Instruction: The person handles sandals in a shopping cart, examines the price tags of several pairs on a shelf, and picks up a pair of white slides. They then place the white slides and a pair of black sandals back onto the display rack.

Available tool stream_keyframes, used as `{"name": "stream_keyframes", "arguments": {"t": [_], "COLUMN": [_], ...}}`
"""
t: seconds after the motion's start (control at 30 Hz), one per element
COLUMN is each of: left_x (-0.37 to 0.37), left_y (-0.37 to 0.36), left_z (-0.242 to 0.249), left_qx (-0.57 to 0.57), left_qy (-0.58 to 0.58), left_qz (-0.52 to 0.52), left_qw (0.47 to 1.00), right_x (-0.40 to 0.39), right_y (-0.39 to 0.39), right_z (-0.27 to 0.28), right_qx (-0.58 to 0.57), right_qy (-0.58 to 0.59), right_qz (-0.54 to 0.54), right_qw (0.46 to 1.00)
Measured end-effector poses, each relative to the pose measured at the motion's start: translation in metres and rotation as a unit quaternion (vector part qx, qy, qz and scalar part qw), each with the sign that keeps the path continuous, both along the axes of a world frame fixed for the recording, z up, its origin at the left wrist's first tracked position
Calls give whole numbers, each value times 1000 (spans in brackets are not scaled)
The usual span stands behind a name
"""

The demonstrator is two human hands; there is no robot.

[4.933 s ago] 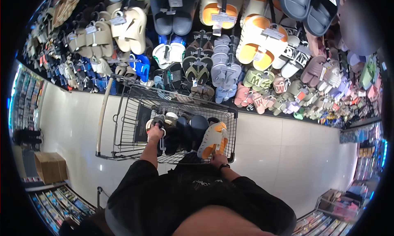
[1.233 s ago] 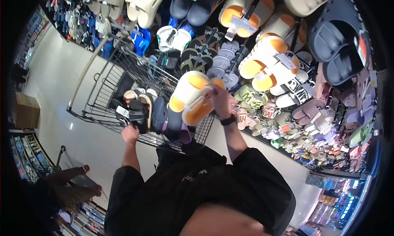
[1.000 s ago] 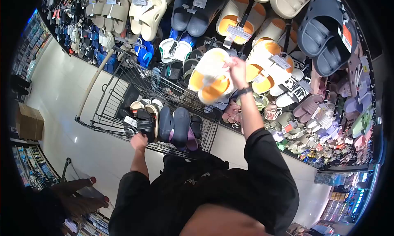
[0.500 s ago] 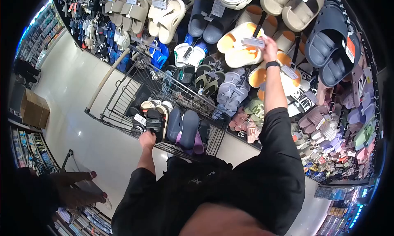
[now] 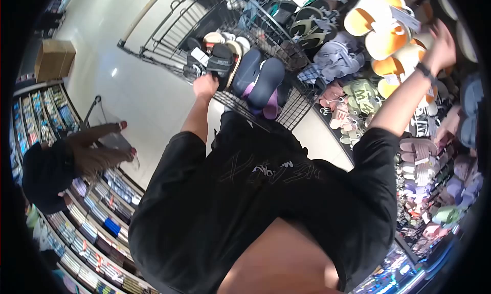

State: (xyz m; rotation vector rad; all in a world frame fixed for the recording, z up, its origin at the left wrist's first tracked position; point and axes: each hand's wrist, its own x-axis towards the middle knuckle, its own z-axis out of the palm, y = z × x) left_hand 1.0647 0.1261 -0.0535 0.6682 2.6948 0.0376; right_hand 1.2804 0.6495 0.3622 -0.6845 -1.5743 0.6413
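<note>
My left hand (image 5: 206,84) is closed at the near rim of a wire shopping cart (image 5: 153,56), right beside a black slide sandal (image 5: 221,59) in the basket. Its fingertips are partly hidden. Dark blue slides (image 5: 269,82) lie in the cart too, over a purple pair (image 5: 271,107). My right hand (image 5: 442,46), a dark band on its wrist, is raised in front of the rack with fingers apart and nothing in them. To its left hang white slides with orange footbeds (image 5: 384,41), a price tag (image 5: 405,19) on them.
Racks of slippers (image 5: 419,161) run along the right side. A cardboard box (image 5: 55,60) stands on the pale floor at the left. Another person (image 5: 56,171) is by the shelves (image 5: 97,212) at lower left.
My right hand has let go of the tag on the white and orange slides and moved right. The view has tilted down and swung. My left hand stays at the cart's rim.
</note>
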Motion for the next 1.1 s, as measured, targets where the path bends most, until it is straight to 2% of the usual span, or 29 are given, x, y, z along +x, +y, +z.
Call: {"name": "stream_keyframes", "arguments": {"t": [0.03,0.07,0.13,0.17,0.2,0.27,0.3,0.37,0.43,0.5,0.57,0.63,0.67,0.77,0.8,0.9,0.97,1.0,1.03,1.1], "left_x": [-1,-1,-2,0,0,-1,3,0,-3,1,1,1,1,1,0,0,2,1,1,2], "left_y": [0,0,2,2,3,3,2,4,4,4,3,1,1,2,3,2,3,5,6,6], "left_z": [-3,-3,3,4,4,4,3,1,-6,-2,-3,-7,-9,-8,-5,-8,-4,-3,-2,-2], "left_qx": [0,3,5,4,3,-5,-8,-5,-8,4,19,33,18,10,3,2,-9,-13,-18,-30], "left_qy": [-2,-7,-8,-8,-5,-1,-5,-2,4,16,32,45,49,44,41,41,39,39,42,44], "left_qz": [0,4,6,6,6,1,4,15,12,18,15,12,18,21,15,17,13,13,12,11], "left_qw": [1000,1000,1000,1000,1000,1000,1000,1000,1000,1000,999,998,998,999,999,999,999,999,999,999], "right_x": [0,2,0,-12,-27,-52,-46,-43,-58,-80,-99,-112,-110,-113,-113,-101,-93,-91,-90,-83], "right_y": [-30,-66,-126,-165,-187,-249,-264,-274,-248,-214,-176,-150,-149,-165,-173,-192,-215,-232,-254,-281], "right_z": [-7,-21,-122,-185,-263,-365,-418,-472,-501,-522,-554,-606,-609,-614,-615,-593,-586,-603,-570,-566], "right_qx": [55,93,121,-35,58,-78,-98,-60,-18,-106,-257,-308,-332,-295,-422,-615,-618,-580,-509,-505], "right_qy": [87,93,20,11,-176,-363,-402,-488,-480,-485,-533,-552,-558,-608,-514,-366,-327,-335,-349,-284], "right_qz": [-8,-43,-4,113,193,316,325,266,234,182,198,291,334,377,391,443,521,507,453,433], "right_qw": [995,990,992,993,964,873,850,829,845,849,781,718,683,633,636,541,489,542,643,690]}}
